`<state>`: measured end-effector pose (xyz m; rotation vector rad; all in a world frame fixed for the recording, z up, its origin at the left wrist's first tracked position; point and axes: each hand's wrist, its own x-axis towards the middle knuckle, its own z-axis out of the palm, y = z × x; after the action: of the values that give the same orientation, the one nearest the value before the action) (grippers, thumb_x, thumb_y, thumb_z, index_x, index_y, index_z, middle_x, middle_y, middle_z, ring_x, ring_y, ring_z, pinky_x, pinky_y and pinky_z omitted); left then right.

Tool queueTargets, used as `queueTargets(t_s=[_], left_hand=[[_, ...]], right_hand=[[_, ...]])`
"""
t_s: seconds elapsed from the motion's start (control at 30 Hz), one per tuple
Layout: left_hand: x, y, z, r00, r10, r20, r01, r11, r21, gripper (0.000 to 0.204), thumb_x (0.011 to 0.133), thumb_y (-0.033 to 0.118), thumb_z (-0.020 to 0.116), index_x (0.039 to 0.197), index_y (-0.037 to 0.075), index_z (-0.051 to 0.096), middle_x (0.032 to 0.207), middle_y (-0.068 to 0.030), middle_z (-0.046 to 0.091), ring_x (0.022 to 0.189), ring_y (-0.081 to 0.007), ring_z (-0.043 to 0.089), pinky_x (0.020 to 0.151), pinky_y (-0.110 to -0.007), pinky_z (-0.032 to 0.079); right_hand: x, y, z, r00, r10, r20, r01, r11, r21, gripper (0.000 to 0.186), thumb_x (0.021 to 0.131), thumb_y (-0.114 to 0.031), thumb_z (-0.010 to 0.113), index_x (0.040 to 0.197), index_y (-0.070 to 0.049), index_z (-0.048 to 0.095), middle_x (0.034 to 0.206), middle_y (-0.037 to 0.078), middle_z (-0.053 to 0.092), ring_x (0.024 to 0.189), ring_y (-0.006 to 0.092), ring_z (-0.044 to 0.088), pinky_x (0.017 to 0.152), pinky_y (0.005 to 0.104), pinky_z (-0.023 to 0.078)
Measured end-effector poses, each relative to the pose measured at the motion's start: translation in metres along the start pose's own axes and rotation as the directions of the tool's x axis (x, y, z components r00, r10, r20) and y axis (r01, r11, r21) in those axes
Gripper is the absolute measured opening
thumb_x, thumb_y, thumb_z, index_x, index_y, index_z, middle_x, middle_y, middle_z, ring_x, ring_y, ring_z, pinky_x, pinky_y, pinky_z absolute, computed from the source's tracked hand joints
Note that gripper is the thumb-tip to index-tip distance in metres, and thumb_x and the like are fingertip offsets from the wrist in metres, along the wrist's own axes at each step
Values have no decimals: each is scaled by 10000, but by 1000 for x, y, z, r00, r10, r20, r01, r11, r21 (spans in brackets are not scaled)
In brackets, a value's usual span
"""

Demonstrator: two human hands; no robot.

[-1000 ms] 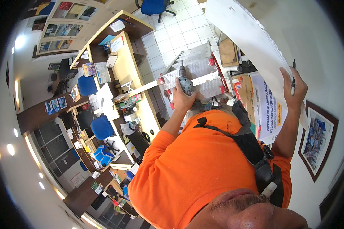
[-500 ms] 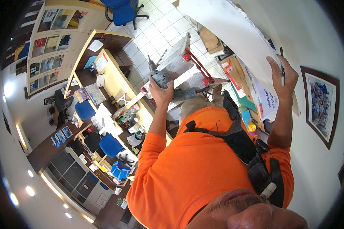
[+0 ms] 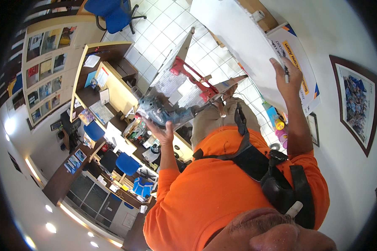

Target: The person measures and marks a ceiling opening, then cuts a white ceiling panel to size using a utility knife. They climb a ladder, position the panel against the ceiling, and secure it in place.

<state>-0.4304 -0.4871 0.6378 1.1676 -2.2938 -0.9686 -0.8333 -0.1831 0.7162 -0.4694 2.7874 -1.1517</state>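
My left hand is at the blurred grey-blue power drill, its fingers along the drill's body and the thumb standing up beside it. The drill's handle lies over the top of a folding stepladder with red brackets, in front of my waist. My right hand is raised on the right, at the edge of a large white panel. Between its fingers is a slim dark pen with a pale end. Whether this hand also grips the panel, I cannot tell.
Printed placards lean behind the panel on the right. A framed picture hangs on the wall. To the left are cluttered desks, a glass-fronted cabinet and a blue office chair. Tiled floor shows beyond the ladder.
The drill has swung to the left and nearer to me together with my left hand, whose thumb now stands farther out. My right hand stays by the panel's edge with the pen. The view has shifted.
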Motion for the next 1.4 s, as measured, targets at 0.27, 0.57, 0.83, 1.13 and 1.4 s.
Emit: queueTargets(t_s=[0.27, 0.57, 0.83, 1.13, 1.4], left_hand=[[-1, 14, 9, 999, 3, -51, 7, 980, 198, 1343, 769, 815, 648, 1622, -47, 71, 1624, -332, 256, 1480, -448, 342, 1180, -499, 318], [-3, 13, 4, 999, 26, -26, -22, 992, 121, 1224, 841, 712, 662, 1617, -60, 114, 1658, -295, 192, 1522, -389, 263, 1224, -494, 220], [-6, 1, 1, 994, -10, -108, 28, 985, 168, 1211, 849, 798, 596, 1594, -76, 213, 1620, -266, 303, 1486, -348, 337, 1206, -487, 268], [2, -2, 3, 988, 122, -90, -102, 974, 201, 980, 987, 638, 542, 1571, -94, 253, 1578, -278, 346, 1452, -342, 374, 1195, -475, 280], [-2, -11, 35, 908, 143, -393, -87, 984, 158, 744, 1035, 506, 550, 1500, -60, 419, 1432, -247, 522, 1275, -302, 554, 1054, -406, 455]], right_hand=[[-18, 70, 58, 997, 54, 55, -49, 996, -80, 286, 922, -290, 761, 989, -12, 748, 660, 167, 656, 552, 315, 639, 564, 403, 487], [-43, 147, 109, 995, 79, 63, -74, 994, -76, 318, 929, -314, 748, 978, -1, 742, 633, 177, 634, 534, 337, 625, 544, 409, 467], [-71, 192, 117, 1000, 21, -7, -22, 994, -107, 287, 940, -256, 745, 1036, 14, 744, 682, 185, 658, 553, 266, 630, 578, 359, 485], [-155, 224, 100, 991, 64, -117, -76, 992, -104, 281, 952, -235, 723, 1052, 27, 736, 712, 203, 654, 574, 271, 615, 603, 357, 492], [-246, 289, 115, 987, 109, -120, -127, 980, -151, 223, 965, -167, 710, 1053, 37, 725, 700, 142, 640, 566, 162, 529, 575, 312, 435]])
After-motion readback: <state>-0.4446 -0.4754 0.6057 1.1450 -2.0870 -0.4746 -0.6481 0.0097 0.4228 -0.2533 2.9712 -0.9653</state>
